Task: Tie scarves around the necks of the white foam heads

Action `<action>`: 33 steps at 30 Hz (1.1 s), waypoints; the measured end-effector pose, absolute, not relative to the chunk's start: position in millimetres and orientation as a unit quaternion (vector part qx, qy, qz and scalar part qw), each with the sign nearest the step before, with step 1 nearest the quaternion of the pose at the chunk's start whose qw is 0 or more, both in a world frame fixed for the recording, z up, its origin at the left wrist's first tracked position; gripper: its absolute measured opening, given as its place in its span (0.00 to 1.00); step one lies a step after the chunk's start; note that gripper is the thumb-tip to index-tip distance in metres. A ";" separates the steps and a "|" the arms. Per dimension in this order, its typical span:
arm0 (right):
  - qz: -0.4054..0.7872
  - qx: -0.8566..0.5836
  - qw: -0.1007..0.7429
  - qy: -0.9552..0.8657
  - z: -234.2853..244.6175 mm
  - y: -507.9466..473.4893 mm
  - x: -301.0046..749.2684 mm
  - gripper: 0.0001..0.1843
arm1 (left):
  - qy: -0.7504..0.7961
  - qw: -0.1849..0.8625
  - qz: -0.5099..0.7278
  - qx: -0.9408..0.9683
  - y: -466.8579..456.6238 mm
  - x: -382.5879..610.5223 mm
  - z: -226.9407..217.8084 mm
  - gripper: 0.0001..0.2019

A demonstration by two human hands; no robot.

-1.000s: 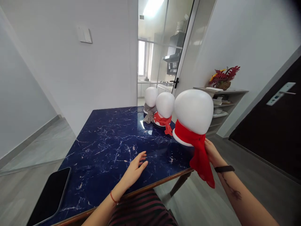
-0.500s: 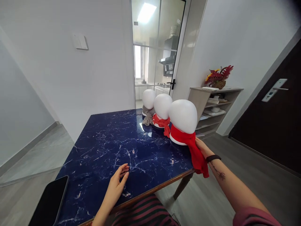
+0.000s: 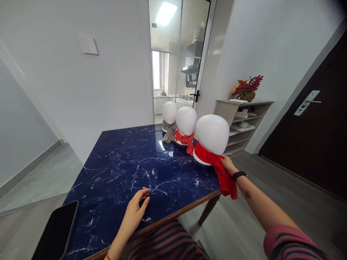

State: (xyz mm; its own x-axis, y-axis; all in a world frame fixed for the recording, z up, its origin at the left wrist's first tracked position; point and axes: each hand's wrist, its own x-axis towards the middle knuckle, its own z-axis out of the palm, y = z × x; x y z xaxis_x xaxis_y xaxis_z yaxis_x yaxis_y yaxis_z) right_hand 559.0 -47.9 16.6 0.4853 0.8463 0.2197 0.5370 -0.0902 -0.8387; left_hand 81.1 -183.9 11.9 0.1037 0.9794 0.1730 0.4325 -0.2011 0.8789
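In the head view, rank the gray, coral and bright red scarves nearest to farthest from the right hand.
1. Bright red scarf, at the right hand
2. Coral scarf, middle of the row
3. Gray scarf, row's far end

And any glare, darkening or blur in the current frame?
In the head view, the ceiling light is blown out through the glass door; bright glare patches sit on the blue tabletop; the top-right corner is dark; left hand and right hand show no obvious blur.
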 end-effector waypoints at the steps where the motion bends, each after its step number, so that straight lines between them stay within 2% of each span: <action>1: 0.159 -0.724 0.470 -0.479 17.6 -48.3 556.6 0.10 | 0.533 0.338 0.405 0.661 -183.9 81.5 12.2 0.14; 8: 0.116 -0.760 0.471 -0.433 37.2 -67.3 548.0 0.13 | 0.537 0.350 0.388 0.662 -174.6 79.2 17.8 0.14; 11: 0.003 -0.766 0.523 -0.374 40.1 -92.6 527.1 0.17 | 0.563 0.335 0.346 0.672 -158.9 73.2 21.2 0.15; 13: -0.098 -0.721 0.581 -0.364 36.7 -110.4 493.2 0.17 | 0.591 0.291 0.313 0.684 -142.3 70.2 24.5 0.16; 14: -0.099 -0.689 0.593 -0.404 34.5 -117.1 470.2 0.16 | 0.606 0.258 0.301 0.690 -132.5 69.5 27.1 0.16; 16: -0.021 -0.613 0.588 -0.527 32.6 -122.4 416.7 0.13 | 0.636 0.174 0.293 0.692 -111.2 69.5 34.4 0.17; 20: 0.150 -0.450 0.477 -0.740 44.2 -93.4 307.0 0.11 | 0.683 0.038 0.333 0.649 -71.7 65.3 49.5 0.15; 23: 0.249 -0.364 0.379 -0.813 49.9 -51.3 240.7 0.12 | 0.683 -0.002 0.356 0.638 -52.7 49.3 48.1 0.11; 26: 0.349 -0.359 0.315 -0.806 37.7 -17.3 194.5 0.12 | 0.664 0.002 0.373 0.648 -43.7 28.9 35.8 0.08; 28: 0.361 -0.383 0.324 -0.786 22.9 -5.1 176.7 0.10 | 0.651 0.009 0.379 0.657 -41.6 19.8 27.2 0.08; 33: 0.290 -0.379 0.366 -0.799 -2.5 -1.4 170.6 0.07 | 0.577 0.062 0.350 0.736 -44.5 21.8 19.6 0.12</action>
State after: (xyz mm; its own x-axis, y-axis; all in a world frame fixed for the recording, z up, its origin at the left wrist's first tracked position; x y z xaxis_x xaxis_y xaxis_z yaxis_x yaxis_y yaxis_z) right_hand 170.6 -1.4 -2.5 -0.4445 0.8184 0.3643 0.3942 0.5439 -0.7408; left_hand 21.8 -44.5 19.6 0.0898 0.8923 0.4424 0.8053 -0.3264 0.4948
